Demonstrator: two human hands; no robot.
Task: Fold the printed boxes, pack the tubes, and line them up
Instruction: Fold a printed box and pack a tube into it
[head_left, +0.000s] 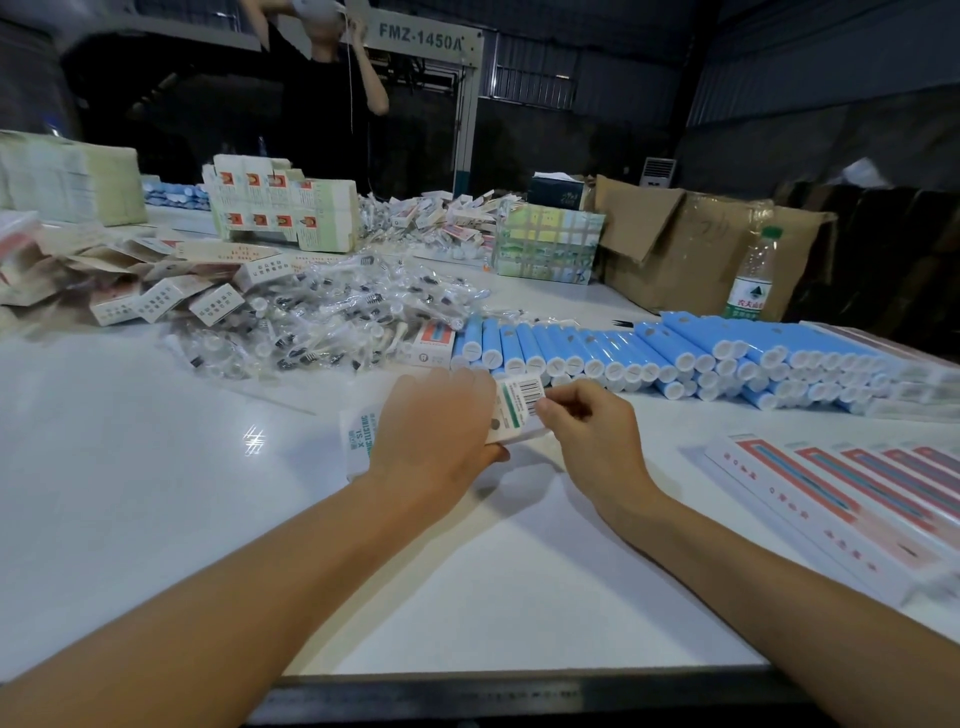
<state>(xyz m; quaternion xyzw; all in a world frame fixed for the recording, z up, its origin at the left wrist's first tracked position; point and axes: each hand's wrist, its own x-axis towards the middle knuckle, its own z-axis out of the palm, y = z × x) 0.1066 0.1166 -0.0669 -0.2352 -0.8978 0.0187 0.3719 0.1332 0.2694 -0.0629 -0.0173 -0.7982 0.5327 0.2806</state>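
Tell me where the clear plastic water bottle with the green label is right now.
In the head view, the clear plastic water bottle with the green label stands upright far right on the white table, just behind the blue tubes, beside the brown cardboard boxes.

The printed box (511, 410), held between the left hand (436, 431) and the right hand (587, 431), is thin white card with a smooth, slightly glossy print. The table (156, 467) beneath both hands is a white, smooth, glossy surface showing light reflections. Beyond the hands, the tubes (649, 348) are smooth blue plastic with white plastic caps. To the left of these lies a heap of clear, shiny plastic wrappers (332, 317). Right of the right hand, the finished boxes (857, 499) are smooth printed card. Far right: matt brown corrugated cartons (691, 244) and a clear plastic bottle (753, 275).
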